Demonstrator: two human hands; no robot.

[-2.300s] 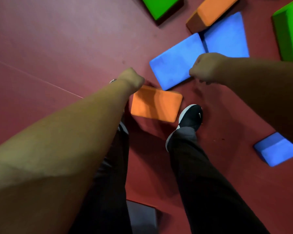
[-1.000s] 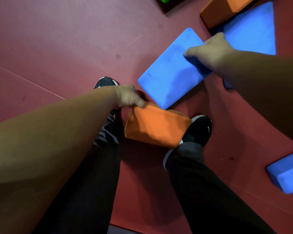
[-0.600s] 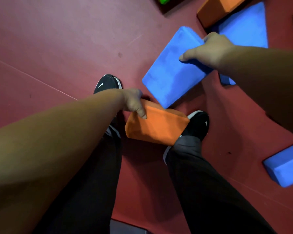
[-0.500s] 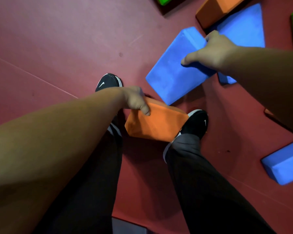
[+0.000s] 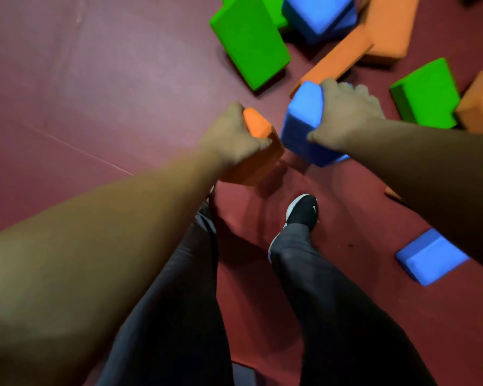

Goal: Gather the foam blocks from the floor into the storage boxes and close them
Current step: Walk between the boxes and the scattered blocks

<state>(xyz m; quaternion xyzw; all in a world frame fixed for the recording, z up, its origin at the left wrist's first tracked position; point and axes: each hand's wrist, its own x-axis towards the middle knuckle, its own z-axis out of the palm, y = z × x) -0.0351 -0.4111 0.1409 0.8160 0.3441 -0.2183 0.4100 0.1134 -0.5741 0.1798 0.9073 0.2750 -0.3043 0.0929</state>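
Holding one block per hand, just above the middle of the view. The left hand point(image 5: 232, 140) is curled round the end of an orange block point(image 5: 255, 165), with the thumb lying across the face and the other fingers tucked out of sight behind it. The right hand point(image 5: 346, 118) grips a blue block point(image 5: 301, 121) the same way: thumb on the near face, fingers bunched together over the far edge. Both blocks look lifted, with shadows on the red mat point(image 5: 101, 79) under them. They sit side by side, really close, but it's too blurry to tell if they touch. From the black shoe point(image 5: 304, 210), orange is at about 11 o'clock and blue at 12.

The rest of the pile is spread from 12 to 3 o'clock. There's a green slab point(image 5: 251, 43) and a second blue one point(image 5: 315, 15) at the top edge. A long orange piece point(image 5: 338, 62) sits just behind the right hand's fingers. A green chunk point(image 5: 427, 96) is over at 2.

One loose blue block point(image 5: 430, 260) lies flat on the mat at 4 o'clock, well apart from everything else. Dark trousers point(image 5: 332, 316) fill the bottom of the view.
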